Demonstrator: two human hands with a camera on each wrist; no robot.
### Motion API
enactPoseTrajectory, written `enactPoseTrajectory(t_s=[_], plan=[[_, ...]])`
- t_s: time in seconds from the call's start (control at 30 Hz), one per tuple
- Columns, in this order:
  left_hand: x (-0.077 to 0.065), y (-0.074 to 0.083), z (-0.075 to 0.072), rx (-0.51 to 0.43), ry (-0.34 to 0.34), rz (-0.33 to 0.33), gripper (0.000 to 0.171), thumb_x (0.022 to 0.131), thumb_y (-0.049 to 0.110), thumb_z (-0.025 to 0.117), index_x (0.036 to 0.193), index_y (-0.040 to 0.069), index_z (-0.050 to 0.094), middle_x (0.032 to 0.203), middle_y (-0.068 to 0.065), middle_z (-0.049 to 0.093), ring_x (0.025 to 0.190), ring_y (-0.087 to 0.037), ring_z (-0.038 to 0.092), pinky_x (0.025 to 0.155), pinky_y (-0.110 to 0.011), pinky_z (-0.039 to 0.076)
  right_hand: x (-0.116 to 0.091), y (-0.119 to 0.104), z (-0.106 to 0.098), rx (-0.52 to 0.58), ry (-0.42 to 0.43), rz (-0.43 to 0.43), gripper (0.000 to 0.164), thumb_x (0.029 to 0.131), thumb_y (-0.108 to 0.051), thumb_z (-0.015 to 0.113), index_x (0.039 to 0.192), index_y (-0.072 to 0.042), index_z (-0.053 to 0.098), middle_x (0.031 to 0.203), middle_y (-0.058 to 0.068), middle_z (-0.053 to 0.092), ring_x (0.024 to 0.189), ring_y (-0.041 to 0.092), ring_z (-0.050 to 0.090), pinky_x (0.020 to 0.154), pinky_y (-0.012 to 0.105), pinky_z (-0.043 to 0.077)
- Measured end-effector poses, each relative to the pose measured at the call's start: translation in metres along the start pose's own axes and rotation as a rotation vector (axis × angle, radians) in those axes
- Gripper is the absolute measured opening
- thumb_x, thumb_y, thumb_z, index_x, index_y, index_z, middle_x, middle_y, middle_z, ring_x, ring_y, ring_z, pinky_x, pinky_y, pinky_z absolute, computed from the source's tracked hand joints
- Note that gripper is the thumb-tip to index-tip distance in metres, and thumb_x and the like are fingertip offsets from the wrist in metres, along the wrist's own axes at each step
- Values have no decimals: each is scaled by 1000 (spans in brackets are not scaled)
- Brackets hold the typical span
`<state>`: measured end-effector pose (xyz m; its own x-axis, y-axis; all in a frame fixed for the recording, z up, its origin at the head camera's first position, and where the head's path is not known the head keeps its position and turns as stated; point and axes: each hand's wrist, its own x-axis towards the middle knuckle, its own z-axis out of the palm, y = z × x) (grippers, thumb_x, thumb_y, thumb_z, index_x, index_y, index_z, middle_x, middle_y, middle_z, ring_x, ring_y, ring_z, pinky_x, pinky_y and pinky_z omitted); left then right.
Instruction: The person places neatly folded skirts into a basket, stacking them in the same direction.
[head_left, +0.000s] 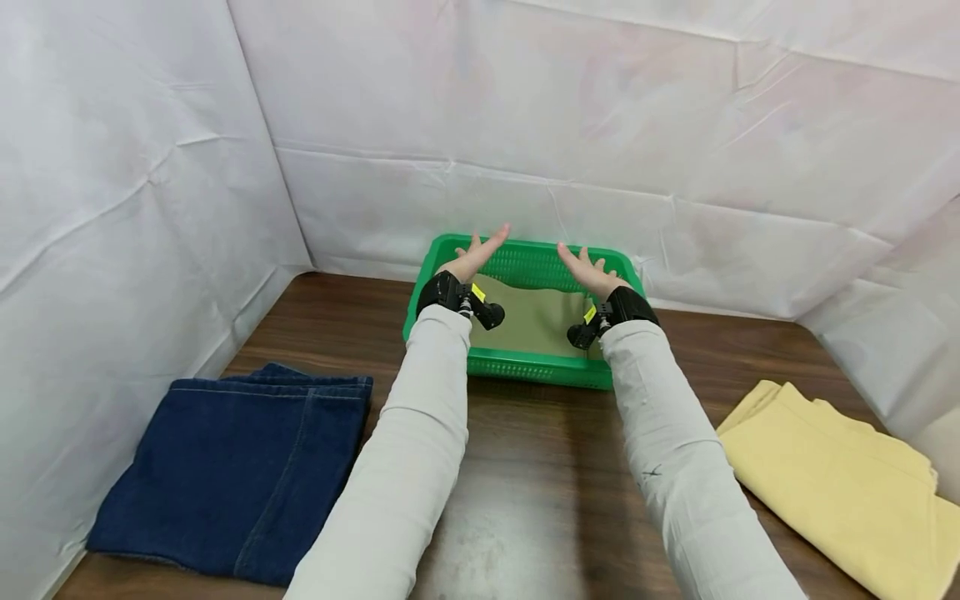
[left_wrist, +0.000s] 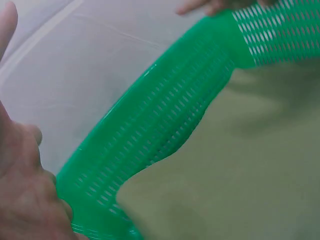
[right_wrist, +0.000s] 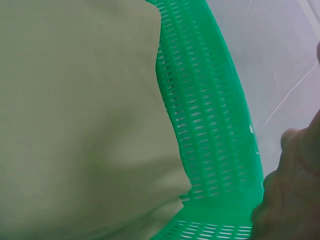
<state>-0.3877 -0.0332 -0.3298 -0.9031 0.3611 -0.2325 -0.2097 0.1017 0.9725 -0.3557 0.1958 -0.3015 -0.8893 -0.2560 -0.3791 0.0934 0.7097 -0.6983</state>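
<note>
A green plastic basket point(head_left: 540, 367) with slotted walls stands at the back of the table, and a folded olive-beige cloth point(head_left: 528, 317) lies inside it. Over the basket's left side is my left hand point(head_left: 474, 257), fingers extended and holding nothing. My right hand point(head_left: 596, 273) hovers over the right side in the same way, its fingers spread. Up close in the left wrist view, the cloth point(left_wrist: 225, 170) leaves a strip of slotted wall visible. The right wrist view shows part of my right hand point(right_wrist: 295, 185) beside the basket's rim.
Folded dark blue denim point(head_left: 232, 475) lies on the left of the wooden table point(head_left: 517, 483). On the right is a folded pale yellow cloth point(head_left: 840, 483). White sheeting point(head_left: 525, 108) hangs behind the basket and along both sides.
</note>
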Motion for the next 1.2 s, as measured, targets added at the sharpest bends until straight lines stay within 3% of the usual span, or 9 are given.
enactPoseTrajectory(t_s=[0.07,0.1,0.13,0.23,0.37,0.53,0.73,0.83,1.2], plan=[[-3,5,-2,199,20,3,77,80,76,29,144,40,6,153,2,-1,137,-32,-12,107,-56,-7,-7,-8,-1,-60,43,12,75,92,-60,14,145,-14,-12,149,17,-17,131,44,-18,104,59,-11],[-24,17,4,387,43,12,75,82,74,27,144,40,4,153,3,-4,137,-31,-14,107,-55,-8,-10,-11,-1,-97,66,22,75,92,-59,15,144,-12,-12,148,18,-17,131,45,-18,104,58,-11],[-26,20,2,480,58,5,77,83,72,28,145,35,2,153,2,-7,137,-30,-15,107,-54,-10,-10,-12,-2,-115,86,23,77,92,-60,16,144,-11,-13,148,20,-17,130,46,-19,104,58,-11],[-30,28,-2,589,70,7,82,83,71,28,146,29,-3,152,-5,-9,136,-33,-16,106,-56,-10,-8,-11,-4,-157,145,8,84,88,-66,17,143,-13,-16,146,21,-21,129,47,-21,103,60,-11],[-33,32,-7,612,106,42,92,81,73,31,145,23,-12,151,-12,-14,135,-37,-17,107,-55,-8,-5,-9,-6,-152,187,-35,93,79,-77,18,140,-21,-24,144,20,-28,126,46,-28,100,63,-13],[-37,29,-11,603,114,63,93,78,75,33,144,28,-13,149,-14,-18,134,-37,-19,106,-57,-8,9,-1,-2,-102,163,-136,91,75,-81,21,134,-33,-30,141,12,-36,122,38,-38,99,62,-16],[-46,23,-16,634,71,52,89,81,70,36,142,32,-17,147,-9,-27,131,-35,-28,104,-61,-7,-12,-19,16,-137,105,-166,90,83,-73,20,140,-20,-25,144,18,-30,127,43,-28,100,66,-9],[-52,18,-19,682,46,65,89,83,68,37,141,32,-21,145,-9,-31,129,-35,-31,104,-62,-5,-18,-23,29,-151,69,-191,90,82,-74,20,141,-21,-22,145,14,-29,130,40,-26,101,64,-7],[-98,-6,-49,752,71,96,91,78,76,35,138,38,-23,146,-3,-30,130,-31,-31,98,-67,-11,-42,-36,77,-128,64,-364,83,85,-69,30,141,-32,-19,148,2,-24,135,24,-20,104,61,-5]])
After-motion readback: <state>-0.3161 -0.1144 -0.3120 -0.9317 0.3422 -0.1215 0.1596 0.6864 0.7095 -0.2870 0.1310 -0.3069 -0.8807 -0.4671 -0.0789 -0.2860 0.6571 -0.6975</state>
